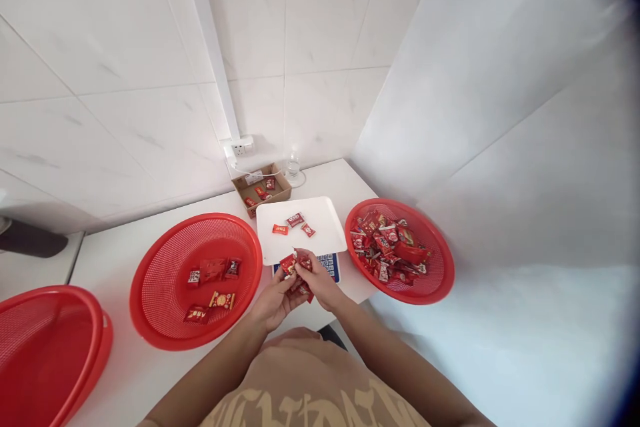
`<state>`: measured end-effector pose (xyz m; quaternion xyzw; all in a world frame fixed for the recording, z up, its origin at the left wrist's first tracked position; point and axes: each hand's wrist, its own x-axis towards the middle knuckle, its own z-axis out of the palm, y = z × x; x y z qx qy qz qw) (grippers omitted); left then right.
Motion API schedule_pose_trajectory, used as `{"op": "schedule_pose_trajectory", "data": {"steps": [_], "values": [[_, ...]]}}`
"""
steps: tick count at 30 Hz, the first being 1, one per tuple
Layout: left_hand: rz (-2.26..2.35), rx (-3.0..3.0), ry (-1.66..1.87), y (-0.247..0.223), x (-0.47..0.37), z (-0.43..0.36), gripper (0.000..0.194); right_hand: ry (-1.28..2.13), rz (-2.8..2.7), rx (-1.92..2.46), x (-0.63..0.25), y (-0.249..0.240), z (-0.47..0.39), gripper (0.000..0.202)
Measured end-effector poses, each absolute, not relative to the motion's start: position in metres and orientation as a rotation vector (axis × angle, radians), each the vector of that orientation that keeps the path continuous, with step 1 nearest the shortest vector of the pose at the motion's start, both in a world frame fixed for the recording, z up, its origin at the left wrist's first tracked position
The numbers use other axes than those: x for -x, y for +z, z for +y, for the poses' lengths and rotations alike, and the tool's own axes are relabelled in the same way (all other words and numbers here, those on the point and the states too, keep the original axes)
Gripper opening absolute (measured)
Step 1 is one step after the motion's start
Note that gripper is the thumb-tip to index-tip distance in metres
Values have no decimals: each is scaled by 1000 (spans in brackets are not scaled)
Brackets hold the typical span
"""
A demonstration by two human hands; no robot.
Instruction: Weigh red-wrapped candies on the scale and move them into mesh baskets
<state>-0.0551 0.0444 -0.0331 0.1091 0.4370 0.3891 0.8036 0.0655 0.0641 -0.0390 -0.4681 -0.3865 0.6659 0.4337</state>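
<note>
My left hand [276, 301] and my right hand [321, 280] are together in front of my body, closed around several red-wrapped candies [302, 267]. Beyond them is a scale with a white tray [325, 230] and a blue keypad [330, 267], partly covered by my hands. Three wrapped pieces lie apart on the tray: an orange-red one [280, 229], a dark red one [295, 219] and a small red one [309, 230]. How the candies are split between my two hands is hard to make out.
To the right, a red basket [443, 263] holds a heap of candies. A red basket [150, 293] at left has several packets. Another red basket [95, 353] stands at far left. Behind the scale are a cardboard box [280, 193] with candies, a clear glass [293, 165] and a wall socket [243, 148].
</note>
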Motion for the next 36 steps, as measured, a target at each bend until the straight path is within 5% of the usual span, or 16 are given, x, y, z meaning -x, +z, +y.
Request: {"op": "schedule_pose_trajectory", "data": {"steps": [8, 16, 23, 27, 32, 36], "values": [[1085, -130, 890, -42, 76, 42, 17, 1722, -919, 1445, -66, -52, 81, 40], [1143, -218, 785, -40, 92, 30, 19, 1484, -1158, 1625, -83, -55, 117, 85], [1117, -664, 541, -45, 93, 14, 37, 1761, -1758, 1318, -81, -49, 70, 28], [1159, -651, 533, -48, 91, 13, 42, 1696, -1525, 1471, -84, -54, 67, 14], [1219, -506, 643, -43, 97, 16, 38, 1614, -859, 1482, -102, -62, 89, 44], [1144, -420, 680, -38, 103, 15, 31, 1634, -861, 1592, -106, -60, 79, 64]]}}
